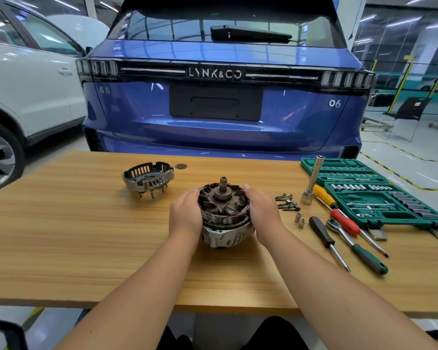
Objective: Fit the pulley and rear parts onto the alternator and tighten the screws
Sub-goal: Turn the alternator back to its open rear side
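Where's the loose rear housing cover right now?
In the head view, the black-and-silver slotted rear housing cover sits on the wooden table, far-left of the alternator body, beside a small round disc.

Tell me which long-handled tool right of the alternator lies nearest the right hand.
The black-handled screwdriver. It lies closest to the right hand, while the yellow-handled, red-handled and green-handled tools lie farther right, toward the socket case.

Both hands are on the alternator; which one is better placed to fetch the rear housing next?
Left, probably. The rear housing sits on the table's far left, nearer the left hand. The right hand could keep steadying the alternator; its side holds the screws and tools.
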A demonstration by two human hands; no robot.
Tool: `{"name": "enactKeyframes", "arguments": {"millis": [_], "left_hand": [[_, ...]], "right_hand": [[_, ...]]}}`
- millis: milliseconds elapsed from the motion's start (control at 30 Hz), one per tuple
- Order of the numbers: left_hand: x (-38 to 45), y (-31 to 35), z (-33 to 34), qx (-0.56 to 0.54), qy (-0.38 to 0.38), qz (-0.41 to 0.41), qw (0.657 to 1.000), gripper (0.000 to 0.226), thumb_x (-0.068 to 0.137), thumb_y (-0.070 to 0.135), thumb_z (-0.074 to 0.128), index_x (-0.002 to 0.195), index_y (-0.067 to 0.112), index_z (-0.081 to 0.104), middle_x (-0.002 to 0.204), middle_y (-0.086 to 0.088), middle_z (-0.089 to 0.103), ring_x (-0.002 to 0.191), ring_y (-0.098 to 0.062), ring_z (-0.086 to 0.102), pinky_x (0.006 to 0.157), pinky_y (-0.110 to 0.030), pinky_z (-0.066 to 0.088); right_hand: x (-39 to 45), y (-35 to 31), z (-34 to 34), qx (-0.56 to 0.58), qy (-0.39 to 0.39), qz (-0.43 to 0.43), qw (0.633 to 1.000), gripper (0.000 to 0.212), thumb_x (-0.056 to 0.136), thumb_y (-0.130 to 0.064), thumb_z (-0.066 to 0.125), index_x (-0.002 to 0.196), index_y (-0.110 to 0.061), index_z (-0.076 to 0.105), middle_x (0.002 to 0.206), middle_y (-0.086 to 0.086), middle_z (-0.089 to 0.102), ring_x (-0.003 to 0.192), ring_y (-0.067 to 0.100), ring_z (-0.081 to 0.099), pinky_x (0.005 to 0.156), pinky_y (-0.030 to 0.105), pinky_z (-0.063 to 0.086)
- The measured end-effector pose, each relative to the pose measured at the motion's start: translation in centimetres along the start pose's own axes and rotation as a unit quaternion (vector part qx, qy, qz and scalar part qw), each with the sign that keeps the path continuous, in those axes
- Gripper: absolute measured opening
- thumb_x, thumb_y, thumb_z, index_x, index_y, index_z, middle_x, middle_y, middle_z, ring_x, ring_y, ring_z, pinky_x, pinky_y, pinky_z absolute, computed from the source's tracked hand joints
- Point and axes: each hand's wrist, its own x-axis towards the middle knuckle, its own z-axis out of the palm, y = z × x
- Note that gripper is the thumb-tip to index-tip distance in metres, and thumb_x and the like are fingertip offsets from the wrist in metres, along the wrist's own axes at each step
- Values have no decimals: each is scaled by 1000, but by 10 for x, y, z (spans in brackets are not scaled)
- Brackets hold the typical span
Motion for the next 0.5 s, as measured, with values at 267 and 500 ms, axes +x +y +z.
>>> {"name": "enactKeyframes", "arguments": {"millis": [267,500], "left_hand": [[1,0,1,13,13,3,1000,29,99,27,50,106,18,77,102,1,76,104,-22,69,96,-48,55],[-2,3,1,21,10,4,1000,30,100,28,47,103,22,76,99,4,76,104,-20,68,96,-48,54]], "right_hand": [[3,2,-1,32,-27,15,999,62,100,-40,52,114,20,47,115,43,52,78,35,59,73,38,39],[4,6,-4,31,-31,4,999,63,99,-43,53,114,18,51,116,40,55,93,53,63,72,44,46]]}}
